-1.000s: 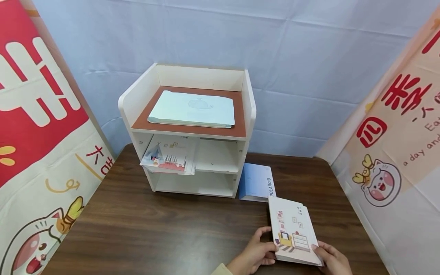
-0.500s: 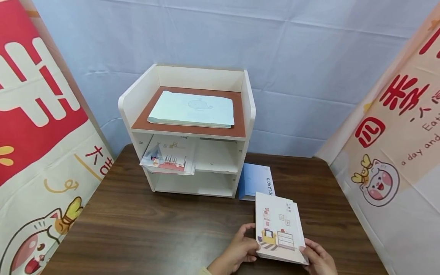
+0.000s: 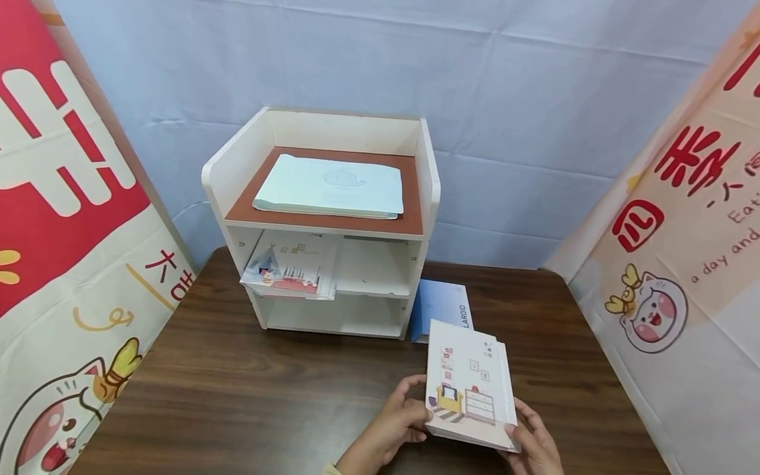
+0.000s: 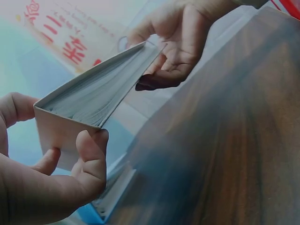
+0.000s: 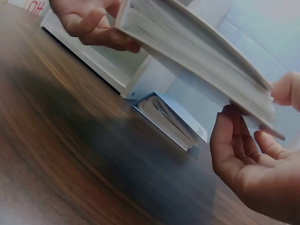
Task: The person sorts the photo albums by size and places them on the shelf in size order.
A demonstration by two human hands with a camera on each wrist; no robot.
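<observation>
Both hands hold a photo album [image 3: 469,376] above the table, its pale cover printed with a yellow chair and a chest of drawers. My left hand [image 3: 394,419] grips the spine edge, thumb on the cover. At the opposite edge, the lower right corner is pinched by my right hand [image 3: 531,439]. Seen from the left wrist, the pages [image 4: 93,89] fan between the covers from the spine. In the right wrist view the album [image 5: 197,51] is well off the wood, fingers under its lower cover. A blue POLAROID album [image 3: 442,303] lies just behind it, partly overlapped.
A white shelf unit [image 3: 430,191] stands at the back. On its top lies a pale blue whale-print album [image 3: 332,185]; its middle shelf bears a printed album [image 3: 303,254] with a clear plastic bag on the left. Printed cloths [image 3: 653,316] flank the dark wooden table [image 3: 285,396].
The held album and both hands have moved left and slightly away from me, covering more of the blue album. The shelf and its contents have not moved.
</observation>
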